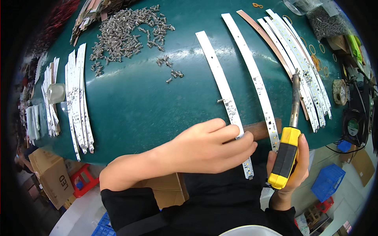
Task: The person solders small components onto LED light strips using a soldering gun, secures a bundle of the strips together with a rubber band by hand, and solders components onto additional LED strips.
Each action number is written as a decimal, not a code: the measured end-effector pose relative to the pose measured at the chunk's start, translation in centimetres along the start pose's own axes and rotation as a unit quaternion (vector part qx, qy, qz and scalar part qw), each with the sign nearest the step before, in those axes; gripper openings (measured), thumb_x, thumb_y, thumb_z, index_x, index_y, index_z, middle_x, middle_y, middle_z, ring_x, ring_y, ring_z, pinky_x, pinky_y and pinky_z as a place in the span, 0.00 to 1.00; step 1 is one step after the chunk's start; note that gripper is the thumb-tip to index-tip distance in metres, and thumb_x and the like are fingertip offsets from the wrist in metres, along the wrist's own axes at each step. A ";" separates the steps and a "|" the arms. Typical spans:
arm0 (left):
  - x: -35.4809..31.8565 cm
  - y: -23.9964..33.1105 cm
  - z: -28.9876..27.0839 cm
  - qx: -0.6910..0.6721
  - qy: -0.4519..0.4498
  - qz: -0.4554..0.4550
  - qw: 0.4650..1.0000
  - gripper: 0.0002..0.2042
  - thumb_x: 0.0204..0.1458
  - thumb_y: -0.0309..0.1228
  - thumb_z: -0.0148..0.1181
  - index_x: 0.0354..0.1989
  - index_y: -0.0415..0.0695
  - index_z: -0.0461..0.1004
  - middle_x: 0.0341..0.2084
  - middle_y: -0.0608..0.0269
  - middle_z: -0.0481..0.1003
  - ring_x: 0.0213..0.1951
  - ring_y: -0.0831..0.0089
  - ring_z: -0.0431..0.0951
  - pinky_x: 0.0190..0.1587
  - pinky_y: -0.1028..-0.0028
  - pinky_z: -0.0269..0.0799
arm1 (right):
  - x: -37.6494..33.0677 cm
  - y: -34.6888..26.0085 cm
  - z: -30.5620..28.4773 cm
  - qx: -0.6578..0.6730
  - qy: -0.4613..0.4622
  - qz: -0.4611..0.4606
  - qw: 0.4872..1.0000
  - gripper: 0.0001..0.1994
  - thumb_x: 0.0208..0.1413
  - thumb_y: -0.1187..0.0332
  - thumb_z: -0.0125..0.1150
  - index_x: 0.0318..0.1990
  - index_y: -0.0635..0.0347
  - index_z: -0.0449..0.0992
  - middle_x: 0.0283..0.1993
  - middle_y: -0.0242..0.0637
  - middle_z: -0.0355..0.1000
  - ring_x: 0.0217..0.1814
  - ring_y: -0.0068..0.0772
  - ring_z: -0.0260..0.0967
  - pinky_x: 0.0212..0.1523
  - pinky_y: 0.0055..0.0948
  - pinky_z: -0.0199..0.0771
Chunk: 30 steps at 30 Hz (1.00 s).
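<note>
From where I stand, the left hand (220, 147) is bent over the lower part of a white strip (222, 84), which lies lengthwise on the green table (134, 94) with its near end showing below the fingers. Those fingers are curled well inward, with little gap between them; whether they pinch the strip or merely press on it I cannot tell, as the contact is hidden. A small metal pin (220, 101) sits at the strip's left edge, just above the hand. The right hand (298, 173) is wrapped around the handle of a yellow and black soldering iron (285, 157), fingers closed on the grip, metal shaft pointing away from the body. The iron's tip lines up with a group of white strips (315, 78) at the right (contact between the two cannot be confirmed from this angle). A second white strip (254, 74) lies between the first and that group, its near end passing behind the iron. A brown bar (260, 130) lies crosswise near the table's front edge, partly showing between these two strips. A brown strip (271, 41) borders the group. At the far left of centre is a heap of metal pins (118, 37), with a stack of white strips (78, 98) nearer the body. Rubber bands (316, 62) lie at the right.
</note>
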<state>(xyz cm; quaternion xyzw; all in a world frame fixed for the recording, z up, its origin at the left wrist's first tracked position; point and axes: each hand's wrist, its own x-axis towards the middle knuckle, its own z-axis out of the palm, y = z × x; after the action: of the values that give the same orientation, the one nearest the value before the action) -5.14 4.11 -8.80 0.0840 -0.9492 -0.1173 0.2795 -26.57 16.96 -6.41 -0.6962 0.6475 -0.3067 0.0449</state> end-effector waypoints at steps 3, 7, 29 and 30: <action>0.0 0.2 -0.4 -0.003 -0.015 0.039 0.999 0.12 0.43 0.29 0.62 0.38 0.46 0.79 0.38 0.69 0.74 0.30 0.79 0.68 0.29 0.80 0.61 | -0.2 -0.2 -0.2 -0.001 -0.012 -0.019 1.000 0.35 0.49 0.69 0.70 0.63 0.70 0.60 0.51 0.51 0.73 0.45 0.36 0.76 0.47 0.29 0.75; 0.1 -0.2 -2.4 0.053 0.049 0.083 0.994 0.10 0.46 0.27 0.63 0.38 0.47 0.80 0.37 0.69 0.75 0.31 0.80 0.70 0.27 0.81 0.63 | 0.0 -0.7 -0.2 0.011 -0.012 -0.010 1.000 0.35 0.48 0.69 0.71 0.62 0.69 0.61 0.52 0.51 0.72 0.46 0.38 0.76 0.48 0.30 0.75; -12.1 -2.6 -16.9 0.266 0.030 -0.337 0.903 0.19 0.47 0.13 0.53 0.46 0.42 0.79 0.46 0.59 0.77 0.48 0.59 0.75 0.50 0.67 0.69 | 3.0 -2.2 -2.0 0.430 0.115 0.133 0.885 0.38 0.49 0.61 0.69 0.63 0.72 0.59 0.43 0.44 0.71 0.33 0.28 0.68 0.29 0.22 0.71; -10.1 -2.0 -15.5 0.193 0.047 -0.348 0.916 0.19 0.44 0.13 0.54 0.46 0.42 0.79 0.46 0.57 0.77 0.48 0.58 0.75 0.52 0.65 0.69 | 3.7 -1.6 -2.0 0.526 0.088 0.154 0.832 0.36 0.50 0.63 0.65 0.63 0.73 0.57 0.42 0.44 0.70 0.33 0.28 0.66 0.26 0.21 0.69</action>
<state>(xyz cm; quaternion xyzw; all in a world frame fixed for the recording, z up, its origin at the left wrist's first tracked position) 11.98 1.72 -1.81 0.4670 -0.8499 -0.0172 0.2433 -26.21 14.43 -2.67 -0.4288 0.4879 -0.6501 0.3942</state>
